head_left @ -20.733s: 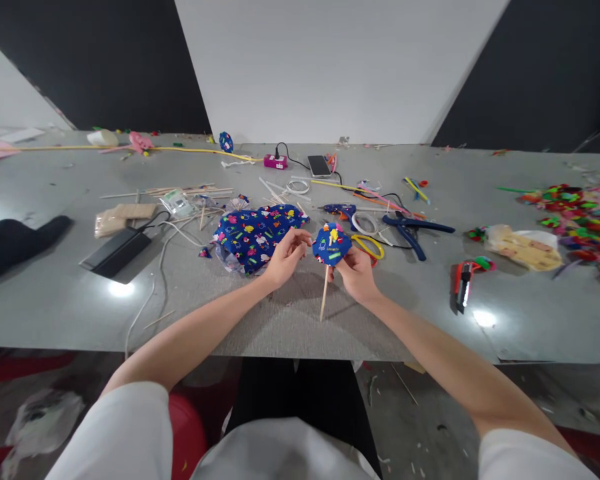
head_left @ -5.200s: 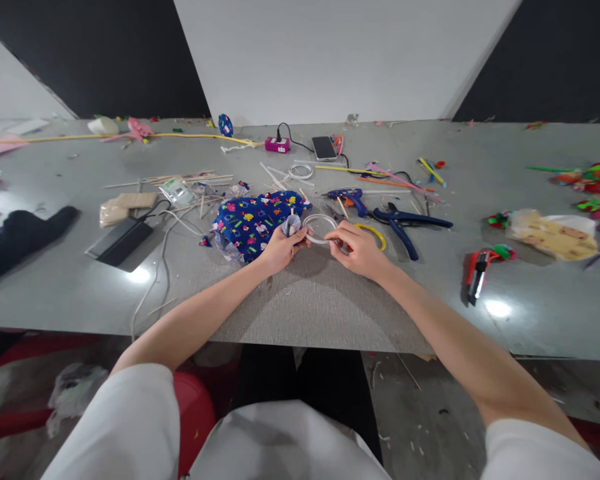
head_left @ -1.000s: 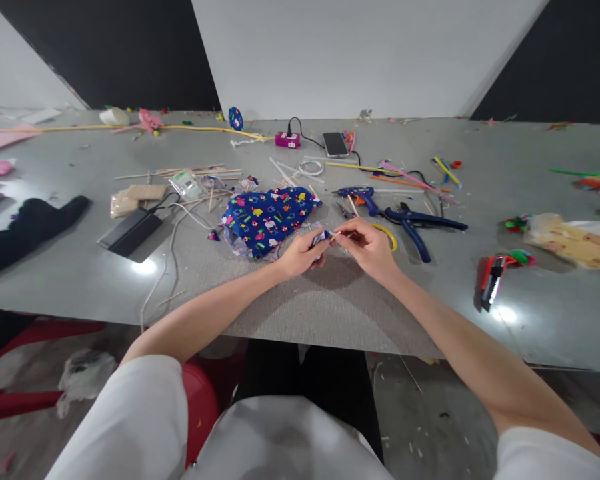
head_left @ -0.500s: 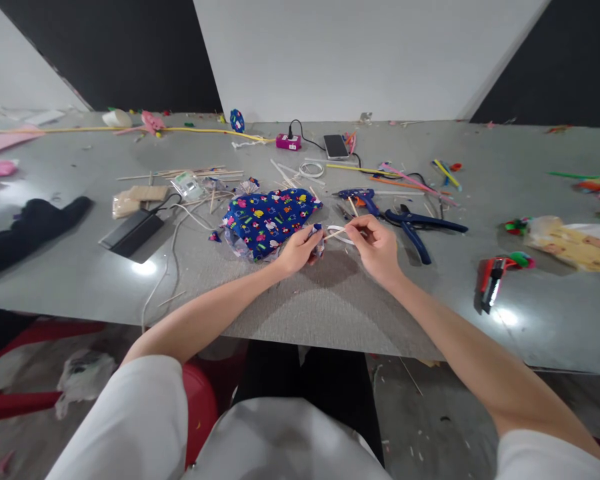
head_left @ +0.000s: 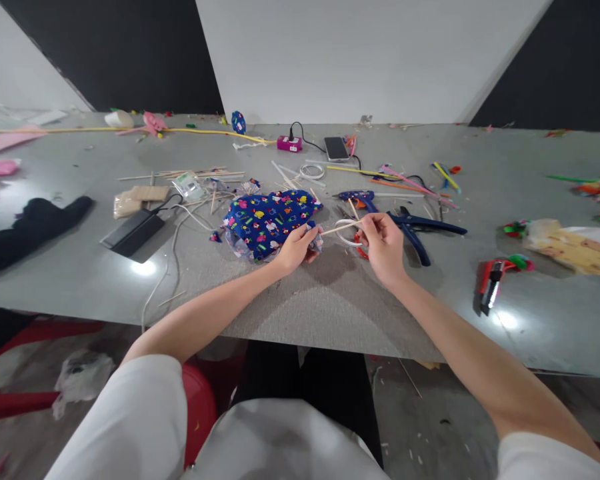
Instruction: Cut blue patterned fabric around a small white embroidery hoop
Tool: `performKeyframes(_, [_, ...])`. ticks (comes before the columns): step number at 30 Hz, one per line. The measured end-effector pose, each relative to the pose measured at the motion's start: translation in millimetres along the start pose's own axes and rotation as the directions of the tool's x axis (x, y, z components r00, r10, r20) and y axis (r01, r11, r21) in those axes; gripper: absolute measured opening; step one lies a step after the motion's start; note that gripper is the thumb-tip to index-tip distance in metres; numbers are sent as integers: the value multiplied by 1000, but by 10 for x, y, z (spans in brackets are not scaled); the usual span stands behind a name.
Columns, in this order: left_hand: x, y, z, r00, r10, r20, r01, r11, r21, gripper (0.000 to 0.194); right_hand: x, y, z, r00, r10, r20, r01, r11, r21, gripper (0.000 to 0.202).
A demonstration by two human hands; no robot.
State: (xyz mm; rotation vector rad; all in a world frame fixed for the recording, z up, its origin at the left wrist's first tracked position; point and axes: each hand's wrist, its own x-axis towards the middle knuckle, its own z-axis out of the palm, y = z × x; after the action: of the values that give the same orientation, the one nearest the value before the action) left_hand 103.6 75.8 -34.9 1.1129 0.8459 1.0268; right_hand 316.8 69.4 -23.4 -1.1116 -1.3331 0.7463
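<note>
My left hand (head_left: 299, 249) is closed on a small bunch of patterned fabric (head_left: 316, 241). Beside it lies a larger blue cloth piece (head_left: 270, 220) printed with colourful figures. A thin wooden stick (head_left: 339, 229) runs from the bunched fabric to my right hand (head_left: 381, 241), whose fingers pinch its other end. Another short stick (head_left: 353, 209) stands up near the right fingertips. Behind the held stick are a white ring (head_left: 349, 242) and a red handle partly hidden by my right hand.
Beyond my hands lie a blue glue gun (head_left: 363, 196), navy-handled cutters (head_left: 420, 230), a phone (head_left: 336, 148) and a purple power block (head_left: 289, 143). A red utility knife (head_left: 493, 283) rests at the right. At the left are a black adapter (head_left: 135, 233) and wooden sticks.
My right hand has moved slightly right, away from my left hand, and more of the stick between them shows. The red handle has come into view.
</note>
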Motion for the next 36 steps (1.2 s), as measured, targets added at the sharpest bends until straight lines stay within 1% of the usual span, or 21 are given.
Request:
performKeyframes(4, [14, -17, -23, 999, 41, 12, -41, 999, 5, 26, 13, 1, -7, 999, -11, -35, 13, 999, 46, 39])
performKeyframes(8, [51, -33, -45, 996, 35, -82, -38, 999, -36, 23, 30, -5, -10, 998, -18, -63, 23, 997, 76, 38])
performKeyframes(11, [84, -27, -67, 984, 19, -176, -38, 993, -108, 28, 26, -17, -4, 998, -20, -60, 25, 996, 82, 38])
performKeyframes(14, [103, -16, -82, 979, 4, -203, -40, 984, -171, 31, 4, -36, 6, 999, -28, -31, 31, 996, 88, 37])
performKeyframes(18, [111, -20, -76, 982, -20, -186, -10, 988, -156, 25, -31, -69, 14, 999, -38, -4, 38, 999, 32, 35])
performKeyframes(23, [109, -43, -65, 988, 9, -151, -24, 995, -99, 21, -46, -80, 14, 998, -56, -8, 56, 998, -11, 35])
performKeyframes(28, [95, -51, -61, 997, 11, -74, -19, 994, -111, 18, -46, -91, 12, 995, -95, -5, 95, 995, -10, 33])
performKeyframes(31, [81, -55, -52, 999, -9, -40, 5, 995, -95, 22, -53, -129, 26, 992, -125, -15, 124, 991, -50, 36])
performKeyframes(36, [88, -99, -55, 999, -11, -36, 8, 995, -101, 28, -72, -176, 51, 982, -186, -20, 183, 979, -94, 35])
